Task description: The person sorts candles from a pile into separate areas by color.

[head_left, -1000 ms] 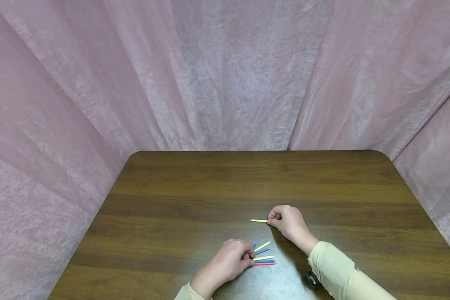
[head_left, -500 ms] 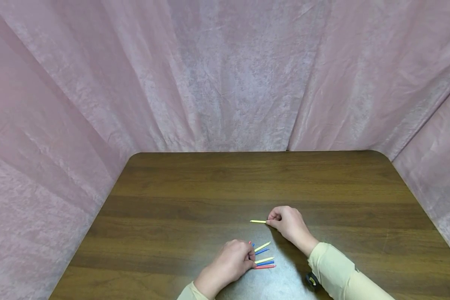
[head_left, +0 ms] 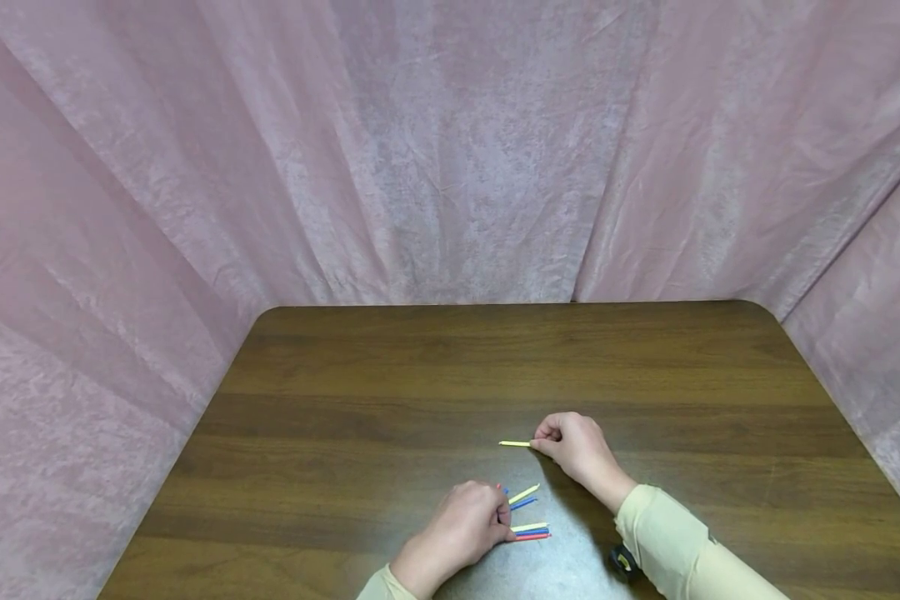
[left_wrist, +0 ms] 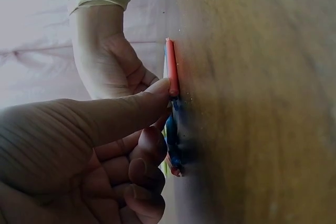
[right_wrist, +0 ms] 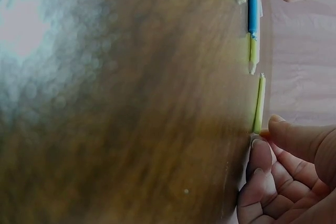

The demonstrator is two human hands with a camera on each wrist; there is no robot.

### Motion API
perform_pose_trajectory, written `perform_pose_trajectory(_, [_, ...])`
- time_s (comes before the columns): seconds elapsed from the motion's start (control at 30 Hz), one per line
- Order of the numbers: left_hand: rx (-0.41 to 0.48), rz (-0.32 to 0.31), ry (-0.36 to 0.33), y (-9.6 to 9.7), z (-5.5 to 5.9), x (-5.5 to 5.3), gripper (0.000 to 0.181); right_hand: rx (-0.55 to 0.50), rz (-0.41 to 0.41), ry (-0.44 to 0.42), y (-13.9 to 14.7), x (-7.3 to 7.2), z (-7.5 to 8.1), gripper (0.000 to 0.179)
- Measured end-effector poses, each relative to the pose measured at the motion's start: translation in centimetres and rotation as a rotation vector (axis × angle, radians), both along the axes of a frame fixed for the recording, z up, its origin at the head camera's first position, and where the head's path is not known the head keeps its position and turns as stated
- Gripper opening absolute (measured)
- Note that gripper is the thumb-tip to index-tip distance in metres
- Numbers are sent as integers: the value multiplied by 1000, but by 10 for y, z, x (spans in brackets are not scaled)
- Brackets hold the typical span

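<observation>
In the head view my left hand (head_left: 465,521) is low over the table, its fingers curled and its thumb at the left end of a red candle (head_left: 532,537). The left wrist view shows the thumb against the red candle (left_wrist: 172,66). Alongside it lie a blue candle (head_left: 534,532) and a yellow candle (head_left: 527,527). Just beyond, another yellow candle (head_left: 525,493) and blue candle (head_left: 525,503) fan out, their left ends hidden by the hand. Farther back, my right hand (head_left: 577,446) pinches the right end of a single yellow candle (head_left: 514,443), flat on the table.
The wooden table (head_left: 345,400) has rounded far corners. Pink curtains (head_left: 450,167) hang behind it and at both sides. A dark round device (head_left: 624,562) sits by the right sleeve (head_left: 667,533). Light glares on the near tabletop.
The near red, blue and yellow candles have shifted slightly toward the near edge with my left hand, and now lie closer together. My right hand and its yellow candle have barely moved.
</observation>
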State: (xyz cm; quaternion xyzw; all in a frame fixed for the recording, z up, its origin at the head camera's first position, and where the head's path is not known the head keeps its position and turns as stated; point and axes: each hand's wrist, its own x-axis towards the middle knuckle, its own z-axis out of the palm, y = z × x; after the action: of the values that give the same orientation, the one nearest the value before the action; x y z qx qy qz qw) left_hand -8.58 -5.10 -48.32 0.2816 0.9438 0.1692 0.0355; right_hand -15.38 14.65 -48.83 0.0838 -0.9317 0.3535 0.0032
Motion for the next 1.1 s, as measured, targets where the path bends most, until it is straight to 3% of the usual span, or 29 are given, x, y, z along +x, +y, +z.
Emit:
perform_pose_trajectory(0.37, [22, -6, -16, -2, 0, -1, 26, -11, -4, -5, 0, 1, 0, 17])
perform_pose_trajectory(0.8, [188, 9, -68, -9, 3, -7, 19, -28, 0, -23, 1, 2, 3, 14])
perform_pose_trajectory(1.1, [236, 46, -99, -11, 4, -11, 16, -66, 6, -39, 4, 6, 4, 12])
